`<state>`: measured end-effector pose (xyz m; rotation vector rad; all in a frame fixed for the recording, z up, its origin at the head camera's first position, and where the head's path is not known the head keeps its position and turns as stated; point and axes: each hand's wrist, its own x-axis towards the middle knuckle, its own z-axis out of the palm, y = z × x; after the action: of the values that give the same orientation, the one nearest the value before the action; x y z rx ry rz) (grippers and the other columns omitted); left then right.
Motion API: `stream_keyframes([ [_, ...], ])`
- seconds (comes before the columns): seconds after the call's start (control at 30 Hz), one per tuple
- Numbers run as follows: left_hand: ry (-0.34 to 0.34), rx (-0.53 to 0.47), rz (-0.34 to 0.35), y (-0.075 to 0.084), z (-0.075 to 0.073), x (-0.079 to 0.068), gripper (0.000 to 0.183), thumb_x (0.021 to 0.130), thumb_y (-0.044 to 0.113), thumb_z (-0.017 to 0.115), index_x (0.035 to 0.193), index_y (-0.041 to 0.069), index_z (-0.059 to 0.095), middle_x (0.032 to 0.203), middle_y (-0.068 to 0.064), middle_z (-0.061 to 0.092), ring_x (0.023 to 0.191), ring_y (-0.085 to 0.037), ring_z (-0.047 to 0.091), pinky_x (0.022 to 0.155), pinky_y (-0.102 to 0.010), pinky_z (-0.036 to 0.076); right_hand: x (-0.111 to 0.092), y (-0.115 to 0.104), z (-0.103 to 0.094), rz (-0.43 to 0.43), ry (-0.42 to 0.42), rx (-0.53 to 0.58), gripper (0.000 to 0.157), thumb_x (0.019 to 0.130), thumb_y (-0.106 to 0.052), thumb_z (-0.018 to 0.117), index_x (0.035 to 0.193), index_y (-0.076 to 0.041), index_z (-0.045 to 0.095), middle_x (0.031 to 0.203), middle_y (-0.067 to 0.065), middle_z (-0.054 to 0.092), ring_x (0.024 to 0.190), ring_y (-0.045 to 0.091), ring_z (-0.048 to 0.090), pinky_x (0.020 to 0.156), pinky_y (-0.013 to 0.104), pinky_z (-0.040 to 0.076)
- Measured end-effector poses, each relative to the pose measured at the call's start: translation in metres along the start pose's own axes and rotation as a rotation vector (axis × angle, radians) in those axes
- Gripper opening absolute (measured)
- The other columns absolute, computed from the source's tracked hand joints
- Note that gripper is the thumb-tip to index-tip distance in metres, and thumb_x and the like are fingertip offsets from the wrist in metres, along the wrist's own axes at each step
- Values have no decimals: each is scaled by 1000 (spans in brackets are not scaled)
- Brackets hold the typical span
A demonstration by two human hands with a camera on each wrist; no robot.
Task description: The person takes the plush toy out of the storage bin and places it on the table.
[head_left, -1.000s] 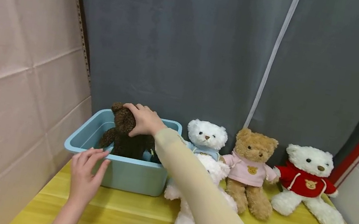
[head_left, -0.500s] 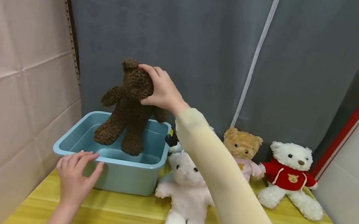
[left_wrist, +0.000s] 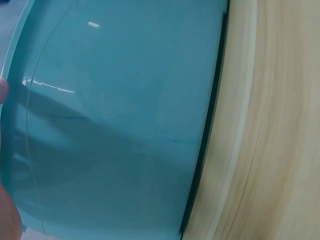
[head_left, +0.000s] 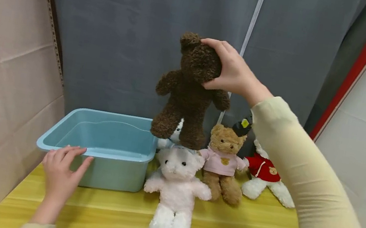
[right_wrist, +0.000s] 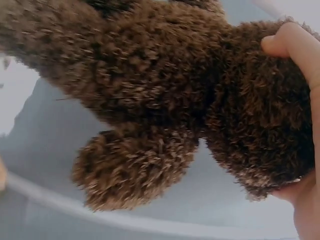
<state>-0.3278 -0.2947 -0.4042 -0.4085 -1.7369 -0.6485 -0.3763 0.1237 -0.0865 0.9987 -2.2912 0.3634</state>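
A dark brown teddy bear (head_left: 189,95) hangs upright in the air, its legs overlapping the white bear behind in the head view. My right hand (head_left: 230,67) holds it by the head, thumb and fingers on opposite sides. In the right wrist view the brown bear (right_wrist: 145,65) nearly fills the picture, with fingers of the right hand (right_wrist: 300,55) pressed into its fur. At the front rim of a light blue plastic bin (head_left: 115,173), my left hand (head_left: 62,170) grips the edge, fingers over it and thumb on the outside. The bin's visible inside holds nothing.
A pale pink bear (head_left: 177,193) lies on the wooden table (head_left: 107,218), right of the bin. Behind it sits a white bear (head_left: 163,143), mostly hidden. Further right are a tan bear (head_left: 223,165) in a pink hoodie and a white bear in a red hoodie (head_left: 264,169).
My right hand has lifted the brown bear out of the bin and carried it up and to the right. My left hand has stayed at the bin's front rim.
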Motion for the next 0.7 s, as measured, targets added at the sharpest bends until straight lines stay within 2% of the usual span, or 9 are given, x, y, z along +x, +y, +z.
stream_keyframes([
  [0.13,0,23,-10,-7,-6,3,56,88,57,59,94,3,71,91,-16,66,92,-43,54,83,-55,29,-30,9,-22,18,-47,-5,100,63,-14,87,149,-22,35,141,11,43,125,31,44,98,56,38],
  [0.27,-3,50,-23,-13,-13,7,58,87,60,57,94,4,71,92,-16,65,90,-44,51,82,-56,28,-66,17,-22,25,-89,42,99,60,-10,86,147,-19,39,135,12,48,119,30,48,93,55,40],
  [0.4,-35,66,-36,-19,-22,10,61,88,62,55,96,4,71,96,-18,64,89,-46,49,81,-60,27,-109,21,-4,43,-152,98,99,57,-10,85,145,-19,41,134,10,50,116,29,50,91,53,43],
  [0.53,-54,73,-49,-24,-31,12,63,87,63,54,96,3,71,98,-19,64,90,-46,49,84,-58,27,-150,16,21,83,-220,134,100,58,-14,86,146,-20,40,136,8,49,117,28,51,90,53,45],
  [0.7,-81,80,-63,-29,-38,13,63,88,62,54,97,2,70,99,-20,63,93,-47,48,91,-52,25,-181,1,52,110,-330,119,101,58,-23,86,147,-25,38,134,6,48,113,25,52,87,50,47],
])
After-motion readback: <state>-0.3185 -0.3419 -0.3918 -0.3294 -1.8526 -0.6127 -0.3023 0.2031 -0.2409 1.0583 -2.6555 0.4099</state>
